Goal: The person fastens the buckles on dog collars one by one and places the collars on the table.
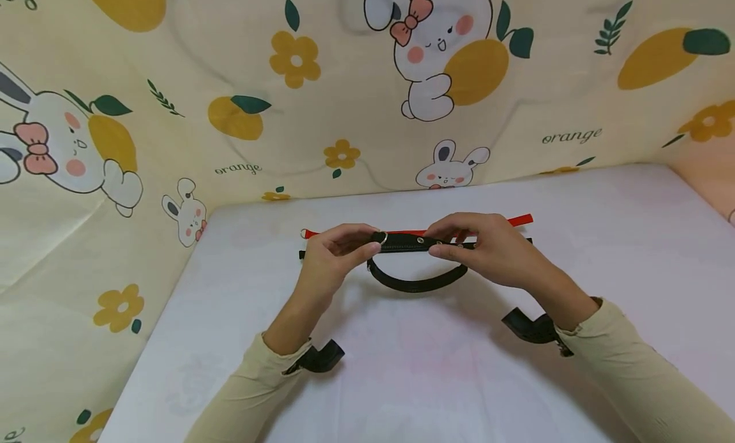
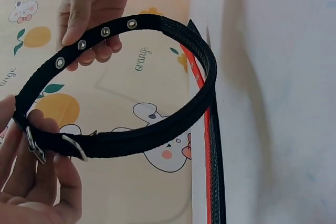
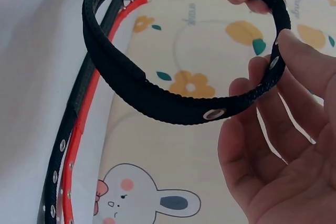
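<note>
Filling the upper part and left side of the head view, a cream cloth [image 1: 356,98] printed with rabbits, oranges and flowers rises behind a white table [image 1: 402,373] that takes up the lower middle. Pale sleeves [image 1: 244,385] come in from the bottom left and bottom right corners. The left hand [image 1: 333,258] and right hand [image 1: 494,248] are apart, near the centre of the frame, both clamped on a black collar [image 1: 418,285], which they hold up as a loop, its curve hanging between them. Just behind it, a red strap [image 3: 86,103] and a black strap [image 3: 80,90] lie side by side on the table. The left hand pinches the collar by its metal buckle [image 2: 35,148]; whether the tip runs through is hard to tell behind the fingers. Beside it sits a metal ring [image 2: 74,148]. The right hand pinches the stretch with small silver eyelets [image 2: 105,31].
</note>
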`<act>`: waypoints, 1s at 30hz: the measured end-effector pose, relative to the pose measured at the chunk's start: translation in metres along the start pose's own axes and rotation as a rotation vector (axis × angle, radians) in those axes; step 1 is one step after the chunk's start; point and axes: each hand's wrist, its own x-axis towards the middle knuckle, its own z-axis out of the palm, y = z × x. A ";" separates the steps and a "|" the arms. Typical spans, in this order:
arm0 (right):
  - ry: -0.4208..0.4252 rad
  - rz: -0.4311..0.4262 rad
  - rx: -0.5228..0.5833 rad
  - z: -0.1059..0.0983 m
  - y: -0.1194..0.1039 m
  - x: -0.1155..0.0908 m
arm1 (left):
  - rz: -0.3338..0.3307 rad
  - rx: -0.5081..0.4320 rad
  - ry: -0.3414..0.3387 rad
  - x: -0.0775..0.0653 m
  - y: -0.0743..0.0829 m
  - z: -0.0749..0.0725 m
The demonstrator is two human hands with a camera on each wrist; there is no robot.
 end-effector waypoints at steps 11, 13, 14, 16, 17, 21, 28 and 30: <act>0.034 -0.021 0.019 0.001 -0.002 -0.005 | -0.006 0.064 -0.028 -0.002 -0.001 0.001; 0.038 -0.036 0.015 0.002 -0.001 -0.004 | -0.001 0.078 -0.029 -0.002 -0.002 0.001; 0.042 -0.047 0.009 0.002 -0.001 -0.004 | 0.007 0.084 -0.029 -0.001 -0.002 0.001; 0.049 -0.064 -0.001 0.002 -0.002 -0.002 | 0.021 0.093 -0.029 -0.001 -0.002 0.001; 0.051 -0.068 -0.003 0.002 -0.001 -0.002 | 0.026 0.096 -0.030 0.000 -0.002 0.001; 0.050 -0.073 -0.011 0.001 -0.002 -0.002 | 0.023 0.101 -0.029 0.000 -0.002 0.002; 0.037 -0.059 -0.022 0.003 -0.003 -0.002 | 0.009 0.102 -0.044 -0.001 -0.004 0.003; 0.038 -0.069 -0.021 0.004 -0.003 -0.002 | 0.013 0.107 -0.049 -0.001 -0.004 0.003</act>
